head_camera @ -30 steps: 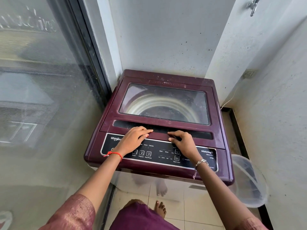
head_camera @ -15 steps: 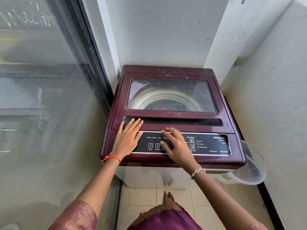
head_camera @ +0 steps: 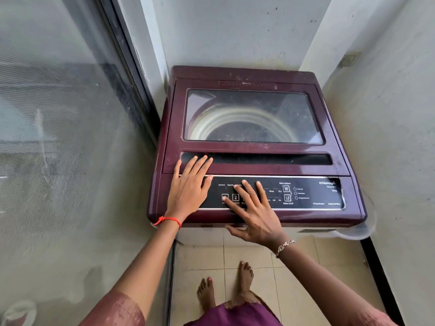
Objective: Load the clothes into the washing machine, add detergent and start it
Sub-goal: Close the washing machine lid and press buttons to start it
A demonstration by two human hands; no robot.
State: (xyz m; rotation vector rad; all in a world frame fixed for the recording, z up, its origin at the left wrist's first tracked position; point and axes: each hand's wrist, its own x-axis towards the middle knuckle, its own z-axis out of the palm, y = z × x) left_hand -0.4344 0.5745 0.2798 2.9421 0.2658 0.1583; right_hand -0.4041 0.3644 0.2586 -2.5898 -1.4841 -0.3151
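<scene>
Since half a second ago: right hand (head_camera: 255, 214) slid slightly leftward along the control panel (head_camera: 306, 194), index finger now by the button marked 2. Glass door (head_camera: 58, 137), far left. Left hand (head_camera: 189, 187), flat, fingers spread, gripping nothing, on the lid's front edge. Right hand likewise splayed (holding nothing). Washing machine (head_camera: 256, 78), maroon, in the corner; lid (head_camera: 254, 149) closed.

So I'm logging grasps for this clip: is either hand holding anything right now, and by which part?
Nothing is held. The left hand lies flat on the washing machine, and the right hand is spread open over its control panel.
</scene>
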